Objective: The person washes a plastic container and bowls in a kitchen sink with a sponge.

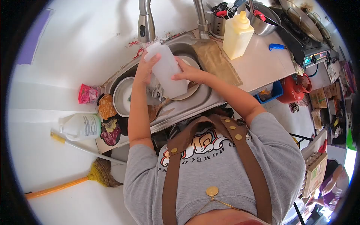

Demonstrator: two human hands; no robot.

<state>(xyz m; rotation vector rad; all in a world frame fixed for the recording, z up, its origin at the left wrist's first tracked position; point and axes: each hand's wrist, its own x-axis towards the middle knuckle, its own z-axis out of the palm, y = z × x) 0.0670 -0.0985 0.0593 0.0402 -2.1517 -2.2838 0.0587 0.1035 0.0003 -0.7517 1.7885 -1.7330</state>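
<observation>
Left hand (pixel 144 71) and right hand (pixel 188 73) are clamped on opposite sides of a translucent white plastic bottle (pixel 167 73), held tilted over the stainless steel sink (pixel 183 108). Judged light, thin-walled, possibly wet and slippery; best gripped mid-body.

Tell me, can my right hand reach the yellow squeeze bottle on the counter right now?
Probably, once freed. The right hand grips the white bottle over the sink; the yellow squeeze bottle stands on the counter close beside it, with only a flat brown cloth between.
</observation>
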